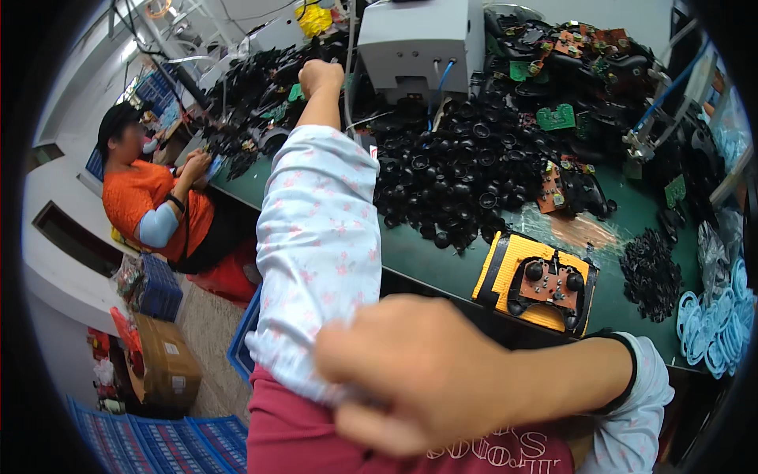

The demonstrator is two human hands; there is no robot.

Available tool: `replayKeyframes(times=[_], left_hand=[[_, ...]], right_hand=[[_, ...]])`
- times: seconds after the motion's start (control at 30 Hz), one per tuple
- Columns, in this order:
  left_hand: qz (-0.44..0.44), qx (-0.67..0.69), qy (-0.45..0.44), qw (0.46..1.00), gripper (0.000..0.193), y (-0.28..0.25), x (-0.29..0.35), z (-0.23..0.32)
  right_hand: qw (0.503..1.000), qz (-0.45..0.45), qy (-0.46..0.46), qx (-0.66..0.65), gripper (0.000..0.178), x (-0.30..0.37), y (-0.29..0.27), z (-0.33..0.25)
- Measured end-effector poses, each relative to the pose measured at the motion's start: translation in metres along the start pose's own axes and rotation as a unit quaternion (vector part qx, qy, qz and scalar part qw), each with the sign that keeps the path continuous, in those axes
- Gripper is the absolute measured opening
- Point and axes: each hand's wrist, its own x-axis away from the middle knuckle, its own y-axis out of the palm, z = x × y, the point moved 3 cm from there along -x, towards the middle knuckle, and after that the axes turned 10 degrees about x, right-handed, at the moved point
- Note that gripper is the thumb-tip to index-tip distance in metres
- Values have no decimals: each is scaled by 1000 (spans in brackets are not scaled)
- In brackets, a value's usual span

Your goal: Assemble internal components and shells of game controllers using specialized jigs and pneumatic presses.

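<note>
Left hand [322, 77]: way out at arm's length by the far heap of black parts [260, 93]; fingers look curled in, can't tell if that grip has anything
Right hand [418, 367]: across the body at the left sleeve [320, 213], fingers bent; no clue if its grip is pinching fabric or nothing
Game controller [549, 286]: half-built, board exposed, in the yellow holder [493, 272] on the green surface [418, 257], neither hand on it
Step in hand: my guess, sorting out a sleeve mid-assembly
Next move calls for: probably a free hand at the controller, careful around its thumbsticks
Hard to see: right hand's a blur, left fingertips face away, grey box [414, 43] blocks stuff behind it
</note>
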Motion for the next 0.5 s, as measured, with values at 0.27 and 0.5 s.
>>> replayKeyframes(times=[0.27,0.5], left_hand=[[151,199,-125,960,12,-41,-122,-48],[-38,454,-100,884,19,-15,-143,-11]], right_hand=[[978,-166,33,-118,27,57,32,20],[839,-412,-16,-355,41,53,31,15]])
